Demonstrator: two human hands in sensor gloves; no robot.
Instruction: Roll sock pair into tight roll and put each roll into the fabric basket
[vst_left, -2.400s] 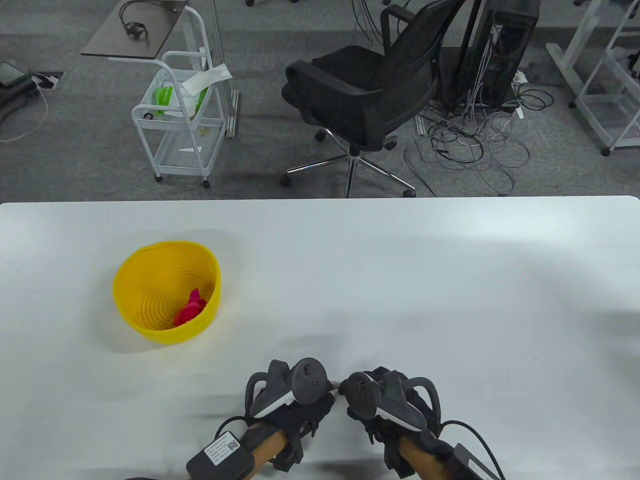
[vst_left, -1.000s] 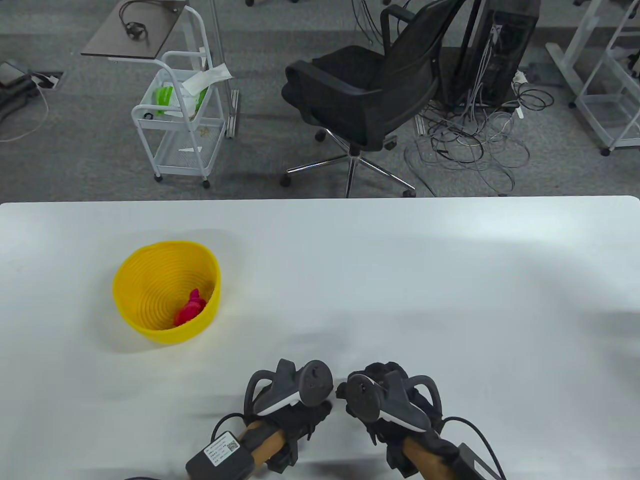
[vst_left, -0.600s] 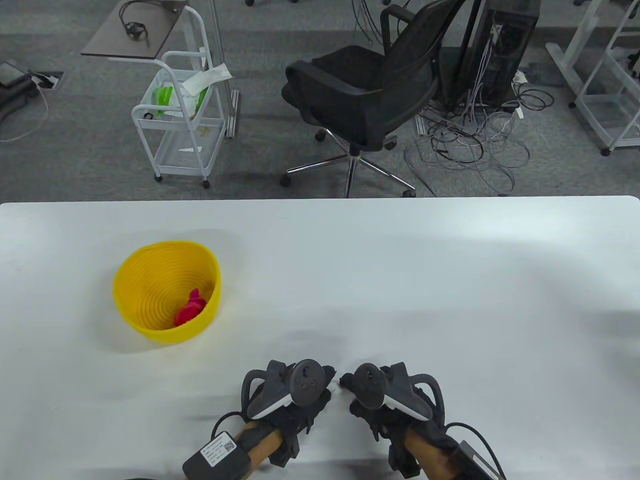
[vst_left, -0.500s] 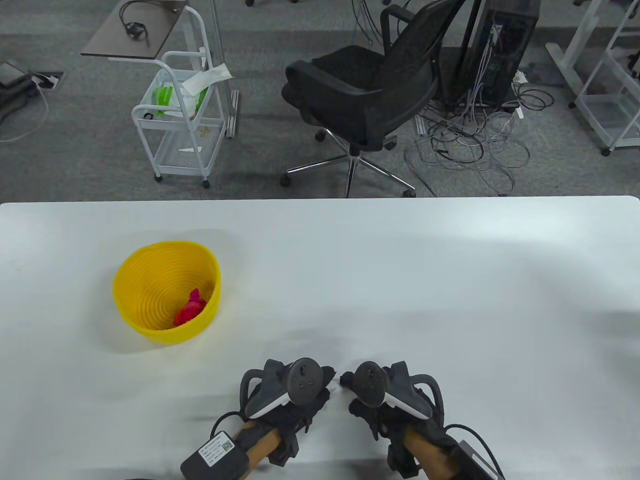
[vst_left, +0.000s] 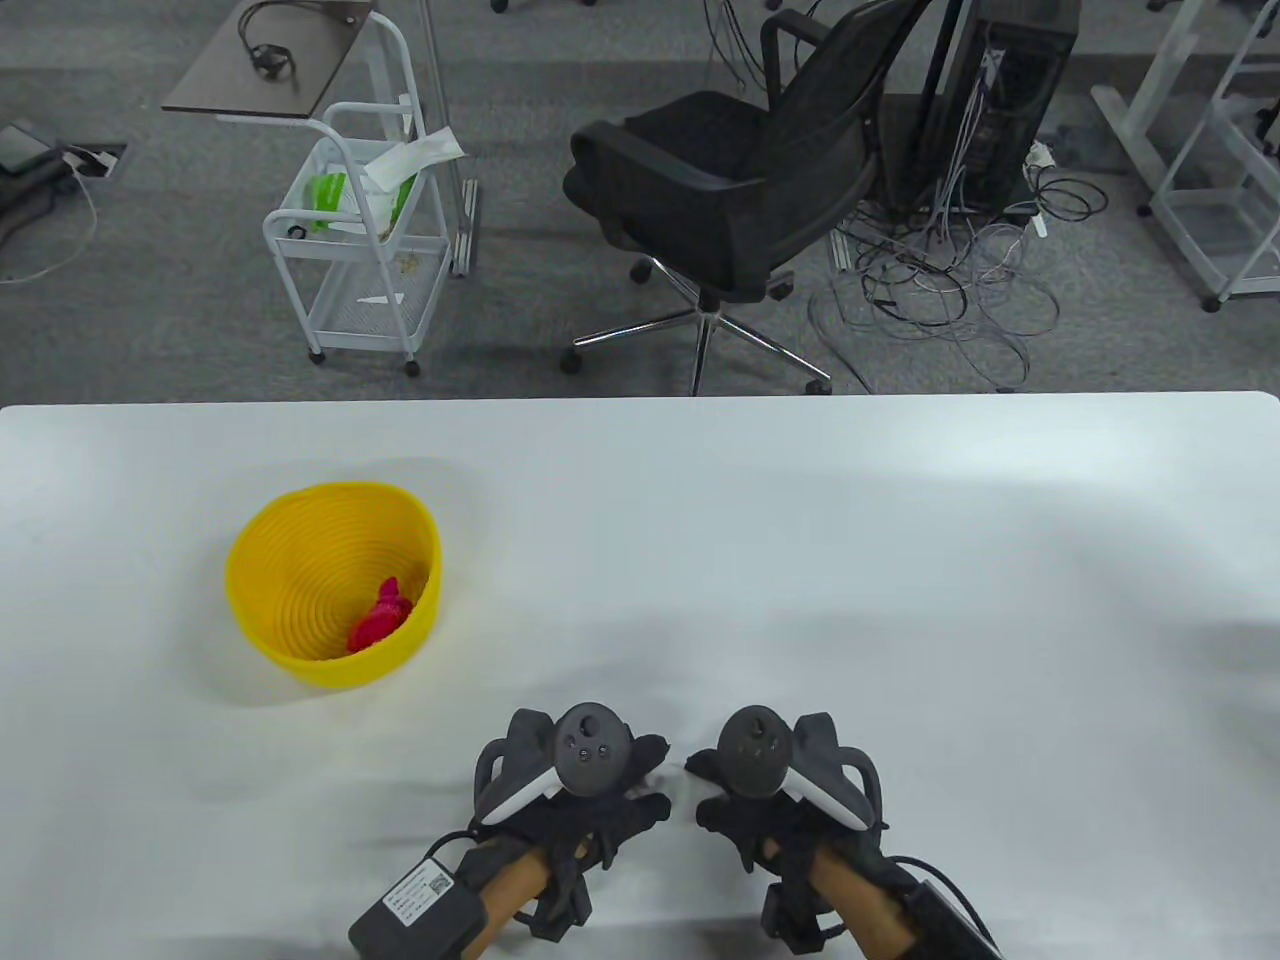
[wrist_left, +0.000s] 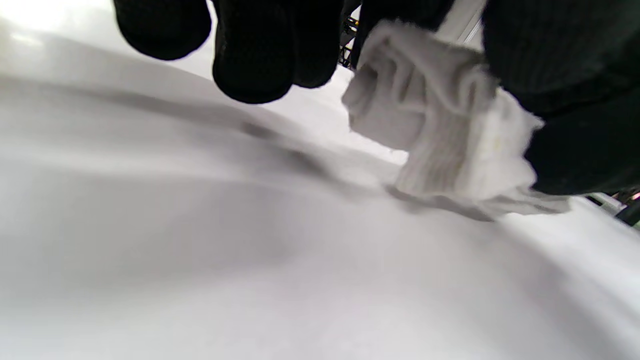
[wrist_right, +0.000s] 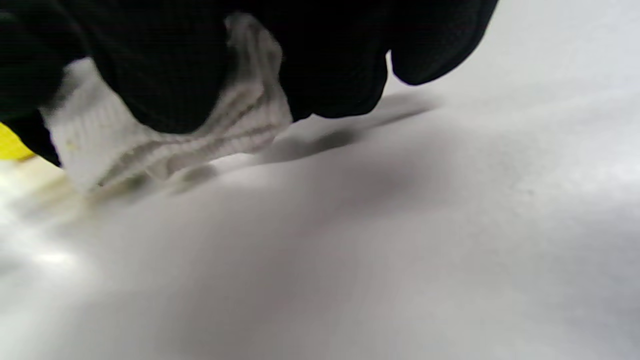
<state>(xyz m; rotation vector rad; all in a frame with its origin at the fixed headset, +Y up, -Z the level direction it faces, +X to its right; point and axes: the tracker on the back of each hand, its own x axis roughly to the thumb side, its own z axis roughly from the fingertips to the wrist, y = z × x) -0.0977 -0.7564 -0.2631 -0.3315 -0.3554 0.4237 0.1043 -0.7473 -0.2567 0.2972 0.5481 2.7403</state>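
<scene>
A white ribbed sock roll lies on the white table near its front edge, held between both hands. My left hand grips one end of it with curled fingers. My right hand grips the other end of the white sock roll, its fingers curled over the fabric. From the table view only a sliver of the white sock roll shows between the trackers. The yellow fabric basket stands to the left, and a pink sock roll lies inside it.
The white table stretches wide to the right and behind the hands. Beyond its far edge are a black office chair, a white wire cart and loose cables on the floor.
Both hands have turned so their trackers face more upward and have shifted slightly apart, still working the white sock between them. The basket has not moved.
</scene>
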